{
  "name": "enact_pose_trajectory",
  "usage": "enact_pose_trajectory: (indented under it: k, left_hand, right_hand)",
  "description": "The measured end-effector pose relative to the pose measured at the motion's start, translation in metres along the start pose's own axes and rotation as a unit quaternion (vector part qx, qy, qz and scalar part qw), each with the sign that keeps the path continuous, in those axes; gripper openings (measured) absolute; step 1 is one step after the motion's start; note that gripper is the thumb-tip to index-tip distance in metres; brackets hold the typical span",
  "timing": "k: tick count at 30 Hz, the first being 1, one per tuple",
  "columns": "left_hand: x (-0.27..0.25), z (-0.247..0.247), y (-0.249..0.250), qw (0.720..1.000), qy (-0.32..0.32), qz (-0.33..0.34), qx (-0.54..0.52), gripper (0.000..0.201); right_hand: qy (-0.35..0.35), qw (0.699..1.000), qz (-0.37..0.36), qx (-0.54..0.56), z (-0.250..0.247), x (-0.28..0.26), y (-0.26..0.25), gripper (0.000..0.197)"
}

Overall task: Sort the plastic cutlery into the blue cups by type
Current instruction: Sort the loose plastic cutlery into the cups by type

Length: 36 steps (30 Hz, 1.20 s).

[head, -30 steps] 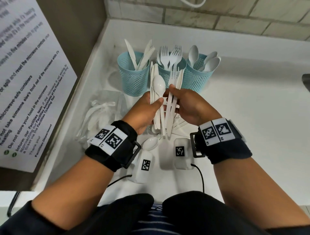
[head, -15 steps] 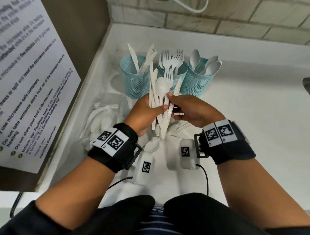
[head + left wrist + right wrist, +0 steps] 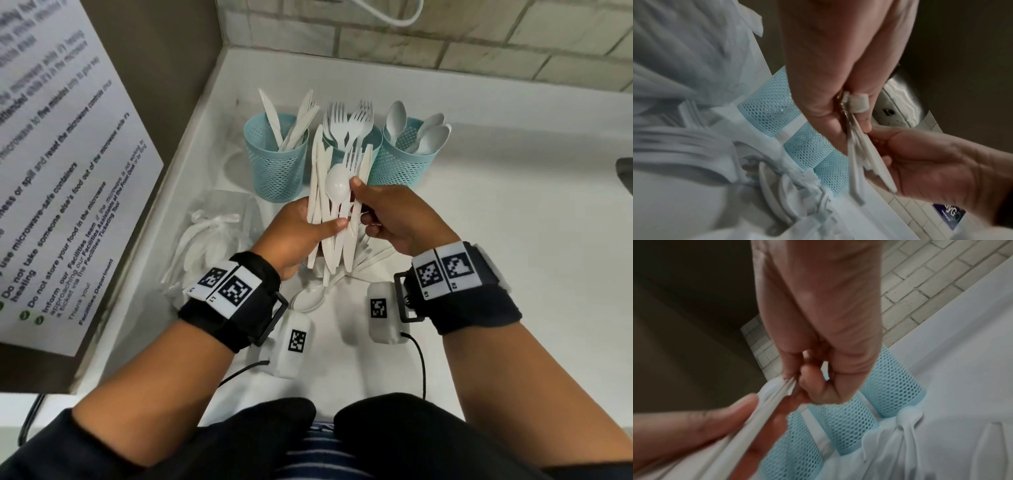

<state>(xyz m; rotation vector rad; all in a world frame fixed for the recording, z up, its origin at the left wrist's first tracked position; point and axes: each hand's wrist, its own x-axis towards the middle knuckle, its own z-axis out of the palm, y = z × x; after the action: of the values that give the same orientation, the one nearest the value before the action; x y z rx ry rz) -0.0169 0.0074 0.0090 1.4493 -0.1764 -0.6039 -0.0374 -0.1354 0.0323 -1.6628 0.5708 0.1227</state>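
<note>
Three blue mesh cups stand in a row at the back of the white counter: the left cup [image 3: 276, 161] holds knives, the middle cup [image 3: 352, 137] forks, the right cup [image 3: 404, 161] spoons. My left hand [image 3: 301, 233] grips a mixed bundle of white cutlery [image 3: 334, 212] upright in front of the cups, thumb across it. A spoon [image 3: 337, 186] and a fork [image 3: 352, 159] top the bundle. My right hand [image 3: 383, 216] pinches pieces at the bundle's right side. In the wrist views the bundle [image 3: 859, 154] [image 3: 764, 412] sits between both hands.
Loose cutlery [image 3: 366, 257] and a spoon [image 3: 310, 299] lie on the counter under my hands. A clear plastic bag with more cutlery [image 3: 212, 240] lies to the left. A brown panel with a printed notice [image 3: 68, 171] bounds the left; a brick wall [image 3: 445, 37] runs behind.
Both hands have lifted the bundle slightly up and toward the cups. The right thumb now lies beside the spoon's bowl.
</note>
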Motion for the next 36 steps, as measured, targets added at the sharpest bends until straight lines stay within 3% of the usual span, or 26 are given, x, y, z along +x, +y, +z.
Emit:
enact_pose_trajectory:
  k: [6,8,10,13,17,20,24,27,30,33,36]
  left_hand:
    - [0.001,0.002,-0.005,0.999,0.031,0.006,-0.001,0.03]
    - [0.001,0.0,-0.005,0.999,0.035,0.002,-0.002,0.025]
    - [0.001,-0.001,-0.005,0.999,0.034,-0.004,0.0,0.022]
    - [0.002,-0.004,-0.005,1.0,0.027,-0.007,0.014,0.022]
    - [0.002,-0.009,-0.004,1.0,0.02,-0.01,0.019,0.025]
    - [0.002,-0.011,-0.001,1.0,0.017,-0.008,0.017,0.024]
    - [0.007,-0.012,0.006,1.0,0.007,0.001,-0.006,0.026]
    - [0.006,-0.013,0.006,1.0,-0.009,0.003,0.017,0.023]
    - [0.005,-0.014,0.002,1.0,0.002,-0.001,0.015,0.024]
    - [0.006,-0.015,0.002,1.0,0.008,-0.005,0.013,0.026]
    - [0.008,-0.016,0.005,1.0,0.008,0.002,0.009,0.027]
  right_hand:
    - [0.018,1.0,-0.008,0.019,0.008,-0.001,0.001,0.024]
    - [0.062,0.994,-0.075,-0.04,0.008,0.002,0.002,0.024]
    - [0.131,0.966,-0.184,-0.122,0.008,0.006,0.003,0.045]
    - [0.158,0.929,-0.27,-0.199,0.008,0.009,-0.003,0.036]
    - [0.132,0.946,-0.179,-0.236,-0.003,0.016,-0.02,0.024]
    - [0.1,0.967,-0.129,-0.195,-0.008,0.019,-0.037,0.041]
    - [0.104,0.977,-0.112,-0.149,-0.006,0.027,-0.055,0.012]
    - [0.144,0.967,-0.137,-0.159,-0.012,0.031,-0.066,0.014]
    - [0.075,0.959,-0.095,-0.258,-0.018,0.034,-0.078,0.016]
    - [0.008,0.938,-0.028,-0.346,-0.02,0.036,-0.082,0.032]
    - [-0.025,0.917,-0.031,-0.397,-0.018,0.033,-0.081,0.028]
